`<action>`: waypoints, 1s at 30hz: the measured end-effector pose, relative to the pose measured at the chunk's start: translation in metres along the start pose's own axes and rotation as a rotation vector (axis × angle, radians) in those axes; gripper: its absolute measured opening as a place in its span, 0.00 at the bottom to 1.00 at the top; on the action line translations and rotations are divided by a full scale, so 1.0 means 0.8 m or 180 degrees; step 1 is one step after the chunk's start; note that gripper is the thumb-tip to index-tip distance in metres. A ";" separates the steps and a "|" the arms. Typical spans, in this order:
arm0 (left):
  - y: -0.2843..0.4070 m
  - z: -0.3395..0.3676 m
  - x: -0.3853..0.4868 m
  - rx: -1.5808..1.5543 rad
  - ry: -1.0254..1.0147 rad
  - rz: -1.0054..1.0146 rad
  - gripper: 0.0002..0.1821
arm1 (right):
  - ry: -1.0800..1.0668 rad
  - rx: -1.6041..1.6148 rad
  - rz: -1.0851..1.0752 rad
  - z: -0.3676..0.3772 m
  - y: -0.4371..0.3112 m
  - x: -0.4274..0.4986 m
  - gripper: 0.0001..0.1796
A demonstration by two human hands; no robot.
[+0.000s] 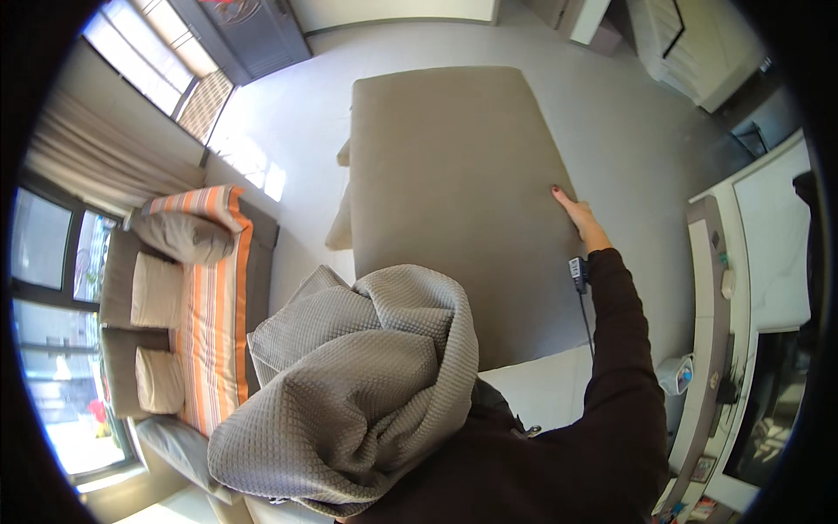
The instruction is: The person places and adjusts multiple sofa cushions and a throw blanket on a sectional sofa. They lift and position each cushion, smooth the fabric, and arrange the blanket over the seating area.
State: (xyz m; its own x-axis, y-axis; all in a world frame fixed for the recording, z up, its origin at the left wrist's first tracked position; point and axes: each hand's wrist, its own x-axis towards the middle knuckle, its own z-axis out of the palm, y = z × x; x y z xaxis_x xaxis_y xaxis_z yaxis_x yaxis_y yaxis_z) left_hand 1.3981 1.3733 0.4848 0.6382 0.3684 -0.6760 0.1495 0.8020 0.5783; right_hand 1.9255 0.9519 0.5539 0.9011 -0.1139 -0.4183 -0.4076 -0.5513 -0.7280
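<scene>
A big bundle of grey waffle-textured fabric (366, 386) is bunched against my front, over the side where my left arm is; my left hand is hidden beneath or behind it. My right hand (576, 211) rests on the right edge of a large grey-brown cloth-covered rectangular surface (452, 183), its thumb lying on top and its other fingers out of sight over the side. A small dark device (577, 270) with a cable is at my right wrist. Pieces of similar cloth stick out at the covered surface's left side.
At the left stands a sofa (262, 262) with an orange striped cover (216, 314) and several cushions (157, 290), near windows and a curtain (105, 144). A cabinet (704, 314) runs along the right. A dark door (262, 39) is at the upper left, above a tiled floor (628, 164).
</scene>
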 end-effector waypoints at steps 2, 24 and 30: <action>-0.042 0.035 0.018 -0.0159 0.0078 -0.0047 0.25 | -0.0408 0.0345 0.0137 0.004 0.000 0.001 0.62; -0.083 0.089 0.119 -0.0385 0.0255 -0.0213 0.19 | -0.0551 0.2290 -0.1528 -0.142 -0.206 -0.287 0.18; -0.051 0.088 0.163 -0.0181 0.0092 -0.0461 0.18 | -0.0024 0.2725 -0.1499 -0.227 -0.182 -0.414 0.20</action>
State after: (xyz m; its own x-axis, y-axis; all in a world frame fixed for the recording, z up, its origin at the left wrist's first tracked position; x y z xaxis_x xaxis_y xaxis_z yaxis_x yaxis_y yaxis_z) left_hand 1.5287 1.3553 0.4052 0.5909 0.2595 -0.7638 0.1949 0.8728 0.4474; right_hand 1.7131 0.9199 0.8969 0.9995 -0.0288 0.0150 0.0217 0.2481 -0.9685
